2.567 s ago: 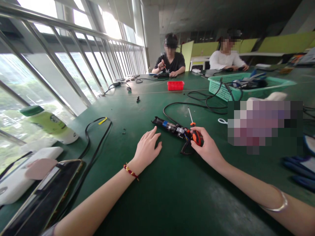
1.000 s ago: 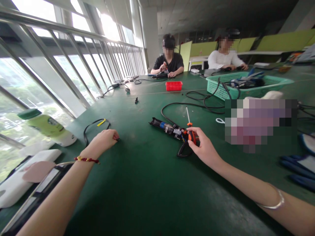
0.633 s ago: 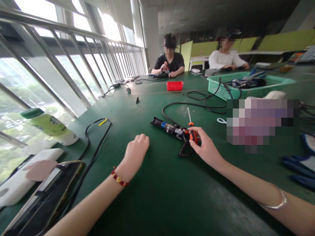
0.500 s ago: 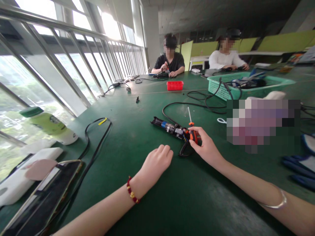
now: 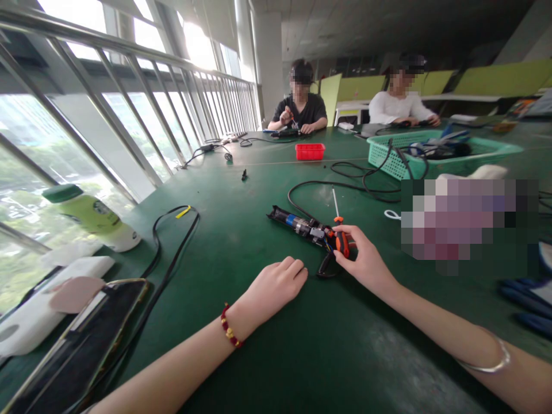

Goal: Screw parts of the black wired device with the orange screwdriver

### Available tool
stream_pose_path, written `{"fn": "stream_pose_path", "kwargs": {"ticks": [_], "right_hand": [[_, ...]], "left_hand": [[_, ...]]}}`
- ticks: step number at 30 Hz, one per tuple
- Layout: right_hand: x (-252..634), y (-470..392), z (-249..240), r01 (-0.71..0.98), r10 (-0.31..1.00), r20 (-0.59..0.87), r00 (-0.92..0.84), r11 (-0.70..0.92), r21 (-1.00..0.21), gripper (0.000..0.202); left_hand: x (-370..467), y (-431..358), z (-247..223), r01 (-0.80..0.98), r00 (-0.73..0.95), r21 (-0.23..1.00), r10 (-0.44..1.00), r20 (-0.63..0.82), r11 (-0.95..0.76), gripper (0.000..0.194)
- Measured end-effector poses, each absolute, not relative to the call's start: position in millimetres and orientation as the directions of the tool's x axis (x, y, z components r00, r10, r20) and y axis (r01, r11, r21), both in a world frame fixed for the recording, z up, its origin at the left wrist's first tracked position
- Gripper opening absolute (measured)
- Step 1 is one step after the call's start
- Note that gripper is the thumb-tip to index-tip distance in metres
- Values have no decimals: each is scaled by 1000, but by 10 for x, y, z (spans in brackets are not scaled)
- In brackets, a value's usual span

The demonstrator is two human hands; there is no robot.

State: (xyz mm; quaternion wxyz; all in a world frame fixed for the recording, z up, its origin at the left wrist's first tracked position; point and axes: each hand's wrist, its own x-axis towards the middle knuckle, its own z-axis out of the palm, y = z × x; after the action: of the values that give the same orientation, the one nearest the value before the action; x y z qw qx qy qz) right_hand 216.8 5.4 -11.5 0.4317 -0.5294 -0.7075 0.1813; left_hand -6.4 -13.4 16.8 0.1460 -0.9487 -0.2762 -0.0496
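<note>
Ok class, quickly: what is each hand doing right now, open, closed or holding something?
Left hand: fingers curled closed; any small thing inside is hidden.
Right hand: closed on the screwdriver.

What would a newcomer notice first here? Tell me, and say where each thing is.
First, probably, the orange-and-black screwdriver in the right hand, at mid-table beside an opened black tool with its blue and silver insides bare. Then the bright red box farther up the green table, with the mint-green basket to its right. The green-capped bottle by the railing at left also stands out.
</note>
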Motion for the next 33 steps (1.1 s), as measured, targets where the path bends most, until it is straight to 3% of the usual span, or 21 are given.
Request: {"fn": "stream_pose_path", "kwargs": {"ticks": [8,16,33], "right_hand": [[2128,-2,-52,654,892,445,-81,385,-652,40],[2106,-39,-18,696,898,428,-96,368,-616,40],[2113,-2,-51,684,894,435,-107,384,-620,39]], "left_hand": [[-77,-113,161,567,817,-154,531,223,-809,19],[-92,-51,166,632,712,135,641,287,-763,18],[-41,-21,157,649,654,229,686,320,-725,9]]}}
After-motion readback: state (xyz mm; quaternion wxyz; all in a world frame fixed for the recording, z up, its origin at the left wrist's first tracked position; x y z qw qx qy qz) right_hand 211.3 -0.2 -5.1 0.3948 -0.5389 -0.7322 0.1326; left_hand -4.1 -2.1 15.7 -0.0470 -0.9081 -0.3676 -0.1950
